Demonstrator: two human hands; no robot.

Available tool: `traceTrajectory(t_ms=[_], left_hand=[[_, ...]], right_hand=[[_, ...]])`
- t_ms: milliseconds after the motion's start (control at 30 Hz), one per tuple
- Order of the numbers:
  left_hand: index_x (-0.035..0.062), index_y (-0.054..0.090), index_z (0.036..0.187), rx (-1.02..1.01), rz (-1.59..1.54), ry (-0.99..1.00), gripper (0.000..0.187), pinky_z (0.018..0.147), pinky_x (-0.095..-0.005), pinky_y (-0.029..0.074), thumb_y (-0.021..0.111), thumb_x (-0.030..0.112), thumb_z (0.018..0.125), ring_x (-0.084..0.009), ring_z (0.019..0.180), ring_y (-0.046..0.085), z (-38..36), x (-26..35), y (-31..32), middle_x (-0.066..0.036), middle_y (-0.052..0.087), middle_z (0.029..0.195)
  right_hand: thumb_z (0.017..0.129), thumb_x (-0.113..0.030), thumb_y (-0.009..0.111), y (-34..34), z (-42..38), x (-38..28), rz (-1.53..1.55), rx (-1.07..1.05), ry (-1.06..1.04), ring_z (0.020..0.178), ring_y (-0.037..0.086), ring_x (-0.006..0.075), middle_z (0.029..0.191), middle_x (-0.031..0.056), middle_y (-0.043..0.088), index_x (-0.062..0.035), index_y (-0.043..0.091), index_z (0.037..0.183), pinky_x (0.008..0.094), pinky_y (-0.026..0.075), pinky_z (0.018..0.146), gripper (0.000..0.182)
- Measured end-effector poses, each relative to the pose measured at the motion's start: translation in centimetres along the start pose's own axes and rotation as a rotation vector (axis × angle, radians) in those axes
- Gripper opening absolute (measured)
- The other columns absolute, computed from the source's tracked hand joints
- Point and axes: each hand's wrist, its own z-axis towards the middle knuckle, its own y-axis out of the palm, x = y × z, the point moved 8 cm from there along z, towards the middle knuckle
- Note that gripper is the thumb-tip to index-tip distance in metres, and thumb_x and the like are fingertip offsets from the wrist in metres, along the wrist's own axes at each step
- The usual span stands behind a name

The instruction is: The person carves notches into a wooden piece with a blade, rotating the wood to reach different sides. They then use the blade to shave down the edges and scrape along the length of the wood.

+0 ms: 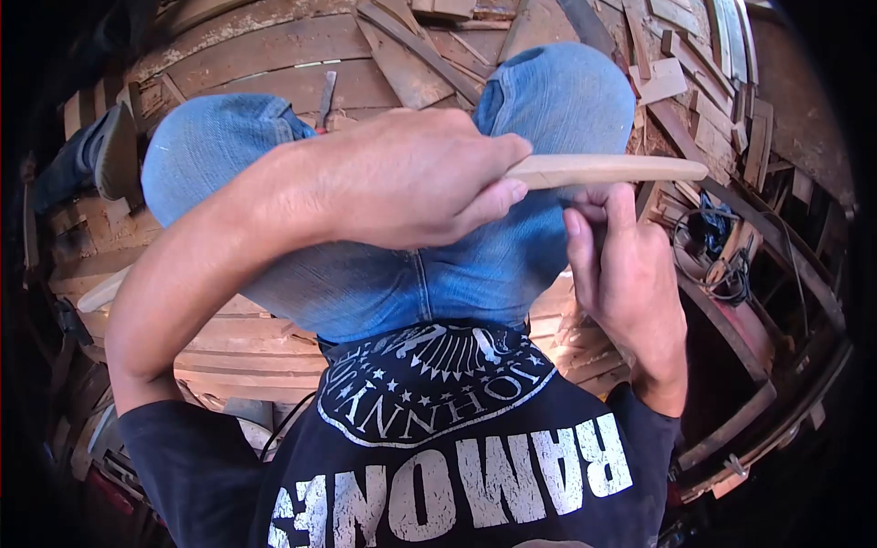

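Note:
My left hand (402, 178) is closed around one end of a pale, smooth, slender wooden piece (621, 171), which points right above my lap with a rounded tip. The gripped end is hidden inside the fist. Just below the wooden piece is my right hand (635, 265), its fingers curled and thumb pressed close to them. Whatever it may hold is too small or hidden to make out, and I cannot tell whether its fingertips touch the wood. Both hands are over my jeans (365, 283), between and in front of the bent knees.
Wood offcuts (662, 82) and boards lie around the floor (274, 73). A flat metal-like tool (327, 96) lies beyond my knees. Tangled cables (726, 260) are at right. Another person's leg and foot (114, 151) show at far left. A pale wooden tip (100, 290) shows beside my left elbow.

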Motion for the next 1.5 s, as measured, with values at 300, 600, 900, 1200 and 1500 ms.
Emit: traceTrajectory(t_ms=[300, 600, 900, 1200, 1500], left_hand=[[0.003, 0.049, 0.144, 0.079, 0.047, 0.057, 0.047, 0.06, -0.0453, 0.047, 0.051, 0.021, 0.101, -0.0346, 0.06, 0.061, 0.1, 0.1, -0.1, -0.017, 0.058, 0.063], [0.0051, 0.058, 0.135, 0.091, -0.01, 0.042, 0.04, 0.064, -0.0465, 0.05, 0.052, 0.021, 0.099, -0.0348, 0.063, 0.063, 0.2, 0.3, -0.5, -0.019, 0.062, 0.068], [0.0076, 0.053, 0.142, 0.115, 0.018, 0.075, 0.045, 0.055, -0.0419, 0.046, 0.051, 0.021, 0.1, -0.029, 0.052, 0.058, 0.2, -0.1, -0.3, -0.015, 0.056, 0.057], [-0.0007, 0.065, 0.121, 0.077, -0.047, 0.002, 0.032, 0.065, -0.0485, 0.054, 0.054, 0.017, 0.097, -0.0379, 0.069, 0.068, 0.1, 0.1, -0.5, -0.023, 0.066, 0.072], [0.0003, 0.065, 0.107, 0.061, -0.061, 0.01, 0.023, 0.064, -0.0506, 0.052, 0.052, 0.016, 0.097, -0.039, 0.069, 0.067, 0.1, 0.5, -0.6, -0.022, 0.064, 0.069]], right_hand=[[0.095, -0.012, 0.063, 0.3, 0.8, -0.4, -0.168, 0.011, 0.022, 0.047, 0.062, 0.0326, 0.055, 0.0119, 0.059, -0.0038, 0.049, 0.102, 0.0437, 0.048, 0.044, 0.018], [0.094, 0.0, 0.061, 1.1, 1.3, -0.2, -0.16, -0.092, 0.099, 0.068, 0.069, 0.0385, 0.08, 0.0205, 0.069, 0.0008, 0.053, 0.11, 0.0413, 0.052, 0.058, 0.018], [0.093, -0.003, 0.062, 1.1, 1.8, -0.5, -0.186, -0.111, 0.153, 0.065, 0.068, 0.0377, 0.074, 0.0204, 0.067, -0.0016, 0.054, 0.108, 0.0424, 0.051, 0.057, 0.017], [0.092, -0.003, 0.064, 1.2, 1.8, -0.9, -0.213, -0.11, 0.102, 0.063, 0.067, 0.0373, 0.071, 0.0192, 0.065, -0.0028, 0.054, 0.109, 0.0426, 0.051, 0.056, 0.019], [0.093, -0.003, 0.064, 1.3, 1.4, -0.8, -0.265, -0.101, 0.105, 0.062, 0.067, 0.0364, 0.072, 0.0184, 0.066, -0.0021, 0.053, 0.109, 0.0415, 0.05, 0.054, 0.019]])
